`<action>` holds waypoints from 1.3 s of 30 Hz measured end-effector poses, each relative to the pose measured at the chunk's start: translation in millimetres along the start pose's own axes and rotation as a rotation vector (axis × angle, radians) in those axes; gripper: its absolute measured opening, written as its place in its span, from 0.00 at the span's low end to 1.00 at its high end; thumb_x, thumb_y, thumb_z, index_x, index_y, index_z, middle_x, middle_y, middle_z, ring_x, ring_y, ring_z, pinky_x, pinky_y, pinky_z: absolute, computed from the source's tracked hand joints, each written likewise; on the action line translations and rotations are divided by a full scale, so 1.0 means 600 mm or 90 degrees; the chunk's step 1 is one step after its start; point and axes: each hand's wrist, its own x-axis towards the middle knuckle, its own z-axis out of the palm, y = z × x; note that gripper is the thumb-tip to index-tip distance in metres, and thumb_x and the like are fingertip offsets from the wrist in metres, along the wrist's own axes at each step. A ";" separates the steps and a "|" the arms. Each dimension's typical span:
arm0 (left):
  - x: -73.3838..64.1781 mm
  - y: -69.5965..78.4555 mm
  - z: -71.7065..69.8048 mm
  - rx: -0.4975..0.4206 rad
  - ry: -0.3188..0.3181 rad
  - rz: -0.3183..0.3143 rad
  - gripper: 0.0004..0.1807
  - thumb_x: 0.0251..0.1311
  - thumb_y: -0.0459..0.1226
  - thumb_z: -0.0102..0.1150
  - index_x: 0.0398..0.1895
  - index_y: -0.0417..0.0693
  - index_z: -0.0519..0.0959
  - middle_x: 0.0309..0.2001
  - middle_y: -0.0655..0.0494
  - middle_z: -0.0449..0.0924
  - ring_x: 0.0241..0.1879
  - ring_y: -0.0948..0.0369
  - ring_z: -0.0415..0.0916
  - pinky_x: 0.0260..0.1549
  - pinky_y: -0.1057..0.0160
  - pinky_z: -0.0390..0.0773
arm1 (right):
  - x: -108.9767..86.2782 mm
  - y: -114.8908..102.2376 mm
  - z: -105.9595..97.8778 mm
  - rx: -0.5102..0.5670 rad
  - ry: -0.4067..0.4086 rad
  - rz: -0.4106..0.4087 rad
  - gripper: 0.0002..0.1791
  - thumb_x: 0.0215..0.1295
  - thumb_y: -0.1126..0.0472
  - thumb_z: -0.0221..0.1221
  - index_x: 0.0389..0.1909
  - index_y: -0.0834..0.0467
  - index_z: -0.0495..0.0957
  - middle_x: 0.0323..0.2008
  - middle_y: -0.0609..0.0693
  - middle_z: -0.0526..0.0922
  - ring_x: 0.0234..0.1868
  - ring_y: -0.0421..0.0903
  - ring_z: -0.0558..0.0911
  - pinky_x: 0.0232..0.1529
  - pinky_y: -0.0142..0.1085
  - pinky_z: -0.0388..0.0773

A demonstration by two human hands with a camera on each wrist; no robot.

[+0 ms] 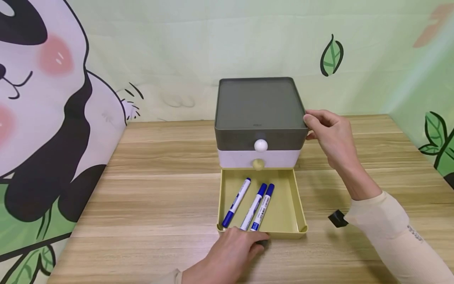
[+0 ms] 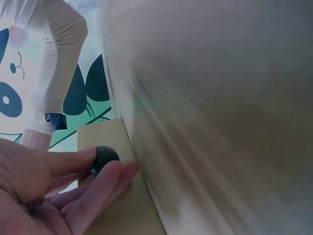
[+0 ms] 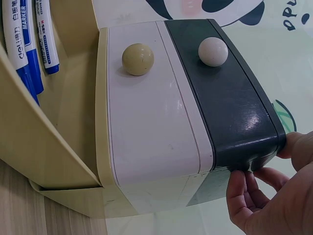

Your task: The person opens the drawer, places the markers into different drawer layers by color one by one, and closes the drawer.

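Observation:
A small desktop drawer box (image 1: 260, 104) stands on the table, with a dark grey top tier, a white middle tier and a yellow bottom drawer (image 1: 300, 205) pulled out. My left hand (image 1: 232, 252) is at the front of that drawer; in the left wrist view its thumb and fingers pinch the drawer's dark round knob (image 2: 104, 157). With thumb on the top rim and fingers against the side, my right hand (image 1: 333, 136) grips the grey tier's right front corner. Three blue-capped whiteboard markers (image 1: 237, 202) lie slanted inside the drawer, their lower ends close to the front wall.
The grey tier has a white knob (image 1: 261, 145), the white tier a yellowish knob (image 1: 258, 164). Behind the wood-grain table (image 1: 159, 189) hangs a backdrop (image 1: 170, 59) with a cartoon panda and leaves. A small black piece (image 1: 338, 218) shows beside the right sleeve.

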 end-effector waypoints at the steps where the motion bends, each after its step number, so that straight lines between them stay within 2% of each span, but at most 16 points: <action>1: 0.000 0.000 0.001 0.003 0.006 0.000 0.12 0.63 0.35 0.71 0.49 0.53 0.89 0.39 0.64 0.89 0.31 0.73 0.77 0.34 0.74 0.79 | 0.000 0.000 0.000 0.000 0.000 0.000 0.19 0.71 0.58 0.64 0.55 0.69 0.83 0.36 0.45 0.85 0.34 0.41 0.82 0.33 0.31 0.83; 6: -0.001 0.001 0.003 0.000 0.022 -0.003 0.10 0.62 0.35 0.71 0.47 0.52 0.89 0.39 0.65 0.89 0.33 0.73 0.79 0.35 0.74 0.80 | -0.001 0.000 -0.002 -0.006 0.000 0.005 0.20 0.72 0.58 0.64 0.55 0.68 0.83 0.36 0.45 0.85 0.35 0.41 0.82 0.33 0.30 0.83; 17: 0.004 -0.001 0.000 -0.012 0.031 -0.002 0.10 0.63 0.33 0.70 0.47 0.49 0.89 0.42 0.61 0.89 0.39 0.71 0.83 0.39 0.74 0.81 | 0.000 -0.001 -0.002 -0.013 0.003 0.004 0.20 0.72 0.57 0.64 0.56 0.68 0.83 0.36 0.45 0.85 0.33 0.41 0.82 0.33 0.31 0.83; 27: 0.021 -0.006 -0.008 -0.004 0.064 0.000 0.10 0.61 0.33 0.71 0.45 0.51 0.90 0.42 0.61 0.89 0.36 0.71 0.83 0.36 0.73 0.82 | 0.000 -0.001 -0.001 -0.018 0.001 0.004 0.20 0.72 0.57 0.63 0.56 0.68 0.83 0.37 0.44 0.85 0.37 0.41 0.82 0.34 0.30 0.83; 39: 0.043 -0.016 -0.013 -0.020 0.065 -0.025 0.09 0.63 0.31 0.70 0.46 0.48 0.90 0.43 0.58 0.89 0.39 0.66 0.85 0.40 0.69 0.84 | 0.001 0.000 -0.001 -0.023 -0.001 0.000 0.20 0.72 0.57 0.63 0.56 0.68 0.83 0.37 0.44 0.85 0.38 0.41 0.83 0.34 0.30 0.83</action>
